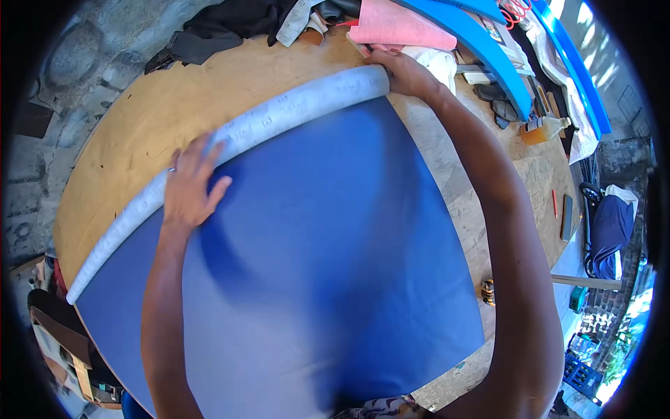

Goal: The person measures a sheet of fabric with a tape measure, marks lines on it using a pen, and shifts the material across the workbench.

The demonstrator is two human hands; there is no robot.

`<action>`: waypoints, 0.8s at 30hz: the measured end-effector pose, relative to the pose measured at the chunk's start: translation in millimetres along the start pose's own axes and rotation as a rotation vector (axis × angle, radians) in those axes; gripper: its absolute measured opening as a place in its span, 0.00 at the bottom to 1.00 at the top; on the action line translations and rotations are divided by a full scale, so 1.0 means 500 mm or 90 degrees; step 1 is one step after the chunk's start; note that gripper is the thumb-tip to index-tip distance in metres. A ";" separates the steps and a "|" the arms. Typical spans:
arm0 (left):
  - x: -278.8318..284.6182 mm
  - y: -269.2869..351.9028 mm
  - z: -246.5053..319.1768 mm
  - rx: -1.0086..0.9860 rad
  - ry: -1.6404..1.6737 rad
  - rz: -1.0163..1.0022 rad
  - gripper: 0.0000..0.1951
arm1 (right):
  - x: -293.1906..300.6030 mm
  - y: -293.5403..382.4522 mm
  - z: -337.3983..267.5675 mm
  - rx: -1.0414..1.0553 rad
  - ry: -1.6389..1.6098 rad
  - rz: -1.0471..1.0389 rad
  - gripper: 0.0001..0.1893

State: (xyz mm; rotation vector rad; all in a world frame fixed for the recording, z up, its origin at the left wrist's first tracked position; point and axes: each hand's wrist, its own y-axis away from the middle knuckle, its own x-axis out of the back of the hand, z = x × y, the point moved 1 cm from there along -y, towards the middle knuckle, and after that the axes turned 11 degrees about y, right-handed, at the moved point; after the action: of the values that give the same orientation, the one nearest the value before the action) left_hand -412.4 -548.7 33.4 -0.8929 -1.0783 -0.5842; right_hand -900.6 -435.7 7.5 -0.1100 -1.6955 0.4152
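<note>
A large blue sheet, smooth like coated fabric or vinyl (293,220), is spread over the wooden table. Its far side is wound into a long roll (303,102) with the pale, printed backing facing outward. My left hand (192,180) lies across the middle of this roll, fingers spread and thumb apart over the blue face; a ring is on one finger. At the roll's right end is my right hand (403,70), its fingers reaching around the far side. Its thumb is hidden, so its grip is unclear.
Beyond the roll, bare wooden tabletop (172,110) shows. Dark fabric scraps (209,44), pink material (400,23) and a curved blue strip (487,47) lie at the back. To the right are a bottle of amber liquid (542,131), a red pencil-like stick (555,203) and a dark flat block (567,217).
</note>
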 end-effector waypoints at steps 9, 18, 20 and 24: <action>-0.042 -0.160 -0.076 0.323 -0.221 -0.053 0.30 | 0.007 0.010 -0.065 -0.250 -0.063 -0.012 0.18; -0.002 0.276 0.174 0.299 0.025 0.025 0.30 | 0.081 0.271 -0.435 -0.027 -0.094 0.003 0.12; 0.041 0.450 0.251 0.385 0.063 -0.014 0.31 | 0.116 0.392 -0.526 -0.079 -0.136 -0.023 0.12; 0.164 0.803 0.386 0.579 0.059 -0.050 0.31 | 0.165 0.592 -0.704 -0.239 -0.182 -0.043 0.12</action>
State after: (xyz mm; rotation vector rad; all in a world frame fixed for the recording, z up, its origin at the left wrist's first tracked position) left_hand -163.4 -170.9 14.7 -0.0297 -1.1363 -0.1445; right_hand -620.7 -62.0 25.0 -0.2773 -2.0391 0.0569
